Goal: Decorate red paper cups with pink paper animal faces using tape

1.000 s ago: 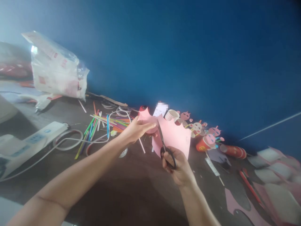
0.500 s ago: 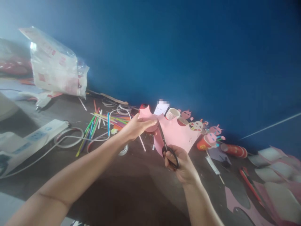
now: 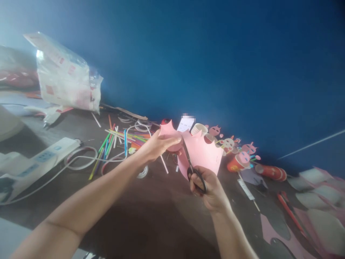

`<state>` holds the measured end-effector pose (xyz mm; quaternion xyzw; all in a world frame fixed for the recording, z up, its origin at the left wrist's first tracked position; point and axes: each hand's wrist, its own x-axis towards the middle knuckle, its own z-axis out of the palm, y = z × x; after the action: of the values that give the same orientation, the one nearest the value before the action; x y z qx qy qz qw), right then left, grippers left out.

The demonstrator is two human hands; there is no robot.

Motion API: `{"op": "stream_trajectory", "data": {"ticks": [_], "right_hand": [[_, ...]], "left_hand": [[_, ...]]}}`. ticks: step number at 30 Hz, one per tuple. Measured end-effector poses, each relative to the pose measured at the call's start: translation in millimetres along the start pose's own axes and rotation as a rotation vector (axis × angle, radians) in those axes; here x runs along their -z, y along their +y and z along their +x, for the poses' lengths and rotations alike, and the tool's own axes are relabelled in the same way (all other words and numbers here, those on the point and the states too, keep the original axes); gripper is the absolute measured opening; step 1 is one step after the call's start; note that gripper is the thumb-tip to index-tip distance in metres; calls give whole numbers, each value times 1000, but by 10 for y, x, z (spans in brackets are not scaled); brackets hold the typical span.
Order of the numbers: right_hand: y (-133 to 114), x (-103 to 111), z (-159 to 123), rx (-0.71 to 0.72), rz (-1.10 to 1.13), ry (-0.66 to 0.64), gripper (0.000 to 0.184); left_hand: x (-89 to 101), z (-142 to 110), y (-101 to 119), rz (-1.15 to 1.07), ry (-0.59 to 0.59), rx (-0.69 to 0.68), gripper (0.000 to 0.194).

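Observation:
My left hand point(image 3: 161, 145) pinches a sheet of pink paper point(image 3: 202, 153), thumb on top, near a part with curved, pointed edges. In my right hand point(image 3: 206, 185) is a pair of black-handled scissors point(image 3: 190, 163), with fingers in the loops. The blades lie against the paper just right of my left thumb and point up and away from me. Whether the blades are fully closed is hard to make out. The paper's scalloped upper edge spreads to the right, above my right hand.
Glue sticks point(image 3: 107, 147), a tape roll point(image 3: 142, 172) and a power strip point(image 3: 45, 160) lie left. A glue gun point(image 3: 52, 115) sits near a plastic bag point(image 3: 64, 79). Paper cups point(image 3: 199, 128), a red cup point(image 3: 234, 164) with pink cut-outs, and pink scraps point(image 3: 277, 233) are right.
The pink sheet's right end has swung slightly inward to the left. Both hands keep nearly the same place and grip; the whole view has shifted a little.

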<state>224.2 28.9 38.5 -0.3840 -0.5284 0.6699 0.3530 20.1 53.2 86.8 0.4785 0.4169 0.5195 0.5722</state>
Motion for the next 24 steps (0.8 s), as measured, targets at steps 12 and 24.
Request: {"op": "stream_trajectory", "data": {"ticks": [12,24], "right_hand": [[-36,27,-3,-8,-16,-20,35],[-81,52,4,-13,-41,-3,38]], "left_hand": [[62,-30,-48,84,56,-3,26],[58,-17,-84,69,-6,19,31]]}}
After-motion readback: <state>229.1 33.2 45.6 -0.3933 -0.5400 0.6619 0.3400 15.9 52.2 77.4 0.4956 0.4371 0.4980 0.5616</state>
